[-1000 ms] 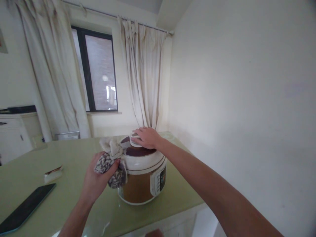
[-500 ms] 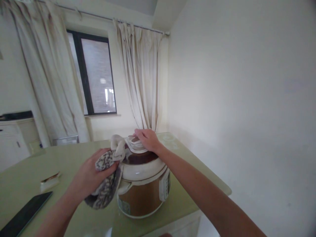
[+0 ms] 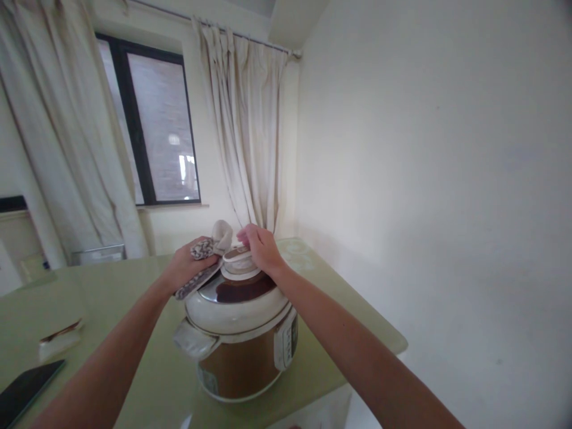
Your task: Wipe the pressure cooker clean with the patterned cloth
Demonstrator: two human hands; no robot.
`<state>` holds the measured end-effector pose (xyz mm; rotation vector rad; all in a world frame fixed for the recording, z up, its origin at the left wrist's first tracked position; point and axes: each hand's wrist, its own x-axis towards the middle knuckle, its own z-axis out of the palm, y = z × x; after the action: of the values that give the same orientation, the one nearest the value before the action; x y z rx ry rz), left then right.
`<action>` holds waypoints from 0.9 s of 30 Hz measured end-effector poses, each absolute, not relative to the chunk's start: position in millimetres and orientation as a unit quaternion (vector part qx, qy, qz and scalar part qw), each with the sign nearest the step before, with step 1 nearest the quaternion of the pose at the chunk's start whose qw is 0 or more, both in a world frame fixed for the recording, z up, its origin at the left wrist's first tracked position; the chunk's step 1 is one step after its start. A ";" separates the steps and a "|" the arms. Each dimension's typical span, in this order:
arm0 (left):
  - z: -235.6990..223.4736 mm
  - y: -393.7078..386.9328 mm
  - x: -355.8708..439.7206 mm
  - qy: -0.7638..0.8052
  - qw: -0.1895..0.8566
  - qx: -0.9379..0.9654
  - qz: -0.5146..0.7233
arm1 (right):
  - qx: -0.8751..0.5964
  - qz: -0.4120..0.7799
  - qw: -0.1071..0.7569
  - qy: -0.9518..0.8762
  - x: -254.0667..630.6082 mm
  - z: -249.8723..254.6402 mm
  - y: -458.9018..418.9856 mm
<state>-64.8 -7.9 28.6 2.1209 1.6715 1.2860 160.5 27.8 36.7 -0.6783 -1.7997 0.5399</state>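
Two bare hands at the lid point(image 3: 245, 289) of a brown-and-white cooker point(image 3: 241, 363), upright on a green table point(image 3: 111, 292), close to the near edge. In the left hand point(image 3: 183, 268), a bunched, patterned cloth point(image 3: 203, 248), held between thumb and fingers, against the lid's left side, right by the lid handle point(image 3: 241, 265). At the handle's right, the right hand point(image 3: 264, 250), fingers bent; impossible to tell whether closed on it or only resting. Side handle point(image 3: 192, 338) jutting left, with a wide stretch of tabletop beyond, out to a dark flat device point(image 3: 33, 384) and a small packet point(image 3: 60, 344), both well apart from the cooker. To the right, a narrower strip, ending at a rounded corner, pale wall point(image 3: 424, 149) beyond.
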 end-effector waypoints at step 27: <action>76.4 92.3 -19.9 0.523 0.164 0.803 0.234 | -0.421 0.125 0.565 -0.699 160.7 39.6 20.5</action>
<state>-19.9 92.3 76.4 2.2883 1.4919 0.6660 160.7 20.5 39.6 -0.9900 -1.6440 0.2945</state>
